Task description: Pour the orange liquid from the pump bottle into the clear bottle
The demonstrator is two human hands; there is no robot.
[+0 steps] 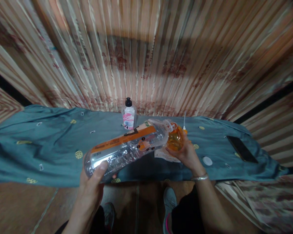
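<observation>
Over the cloth-covered table, approx mid-span, a big clear btl w/ an orange label is held aslant, base at lower L, neck toward the R. Left grip is wrapped round its base end, thumb on the side. Right grip has its fingers curled about a small orange see-thru container, its top right by the btl's mouth; can't tell if the rims touch, nor if any liquid's moving.

Biggest risk, I'd judge: a spill where the 2 mouths meet. Cause: big btl's steered from its far end, so a small wobble of the left grip = large swing at the neck. Tipping too fast could glug & overshoot, esp. if the container's nearly full (level unclear). Squeezing thin plastic too hard might push liquid out; wet sides = slip risk for the right grip.

Pale packet below would prob. catch drips 1st. White round cap lies loose nr the right grip, so a stray wrist could knock it off. Thin white tube just behind may get bumped too. Black-capped btl stands upright behind the big one; could topple if that swings back. Phone is well apart, R side, prob. safe.
</observation>
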